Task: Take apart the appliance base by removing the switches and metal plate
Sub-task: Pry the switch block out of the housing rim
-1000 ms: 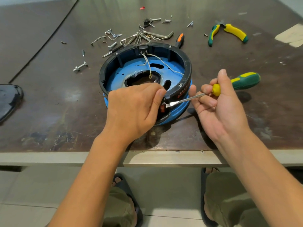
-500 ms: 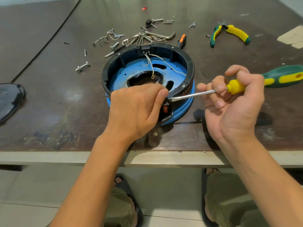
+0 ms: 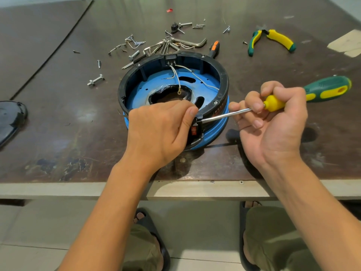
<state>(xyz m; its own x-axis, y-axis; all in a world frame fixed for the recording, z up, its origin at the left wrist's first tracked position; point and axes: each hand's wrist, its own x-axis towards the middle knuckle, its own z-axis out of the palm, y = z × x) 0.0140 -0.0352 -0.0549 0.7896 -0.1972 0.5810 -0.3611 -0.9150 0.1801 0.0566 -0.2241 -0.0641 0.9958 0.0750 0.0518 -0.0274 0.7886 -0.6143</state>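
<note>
Round blue-and-black plastic appliance base (image 3: 224, 83) sits near the front edge of the dark brown table (image 3: 58, 114). Left hand (image 3: 158, 130) grips its near wall, thumb beside the small red rocker switch (image 3: 194, 130). Right hand (image 3: 273, 122) is curled tight round the green-and-yellow screwdriver (image 3: 328, 89) at the shaft/handle joint, tip at the switch's top edge.

Base prob. light, stiff and apt to slide, so clamp the rim. Switch likely clip-held w/ brittle tabs: lever at its edge, not the rocker.

Count: 1 base, 1 red switch, 1 black block (image 3: 171, 56) at the far rim w/ thin white wires (image 3: 178, 79) (poss. 2nd switch), 1 pair of yellow-green pliers (image 3: 271, 41). Metal plate: can't tell.
</note>
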